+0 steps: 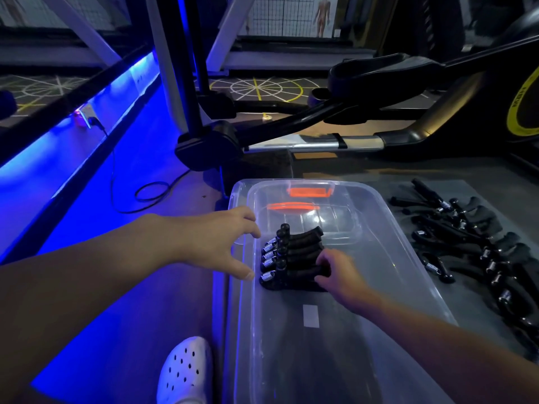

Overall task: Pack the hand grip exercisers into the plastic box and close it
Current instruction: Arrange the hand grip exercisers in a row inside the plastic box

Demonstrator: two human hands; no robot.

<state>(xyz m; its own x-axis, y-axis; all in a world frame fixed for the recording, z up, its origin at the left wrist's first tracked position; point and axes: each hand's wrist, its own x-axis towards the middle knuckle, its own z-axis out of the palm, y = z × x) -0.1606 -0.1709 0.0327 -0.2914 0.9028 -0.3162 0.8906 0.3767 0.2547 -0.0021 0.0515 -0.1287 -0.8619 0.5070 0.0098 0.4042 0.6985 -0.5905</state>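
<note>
A clear plastic box (388,228) lies on the floor in front of me, with orange latches at its far end. Inside it, several black hand grip exercisers (294,252) with silver springs lie stacked in a row near the left wall. My right hand (338,275) reaches into the box, its fingers curled on the handle end of the nearest exerciser. My left hand (224,240) hovers at the box's left rim with fingers spread, holding nothing. A pile of loose exercisers (472,243) lies on the floor to the right of the box.
An exercise machine's black frame and base (210,141) stands just beyond the box. A blue-lit strip and a black cable (145,193) run along the floor at the left. My white clog (186,371) is at the bottom, left of the box.
</note>
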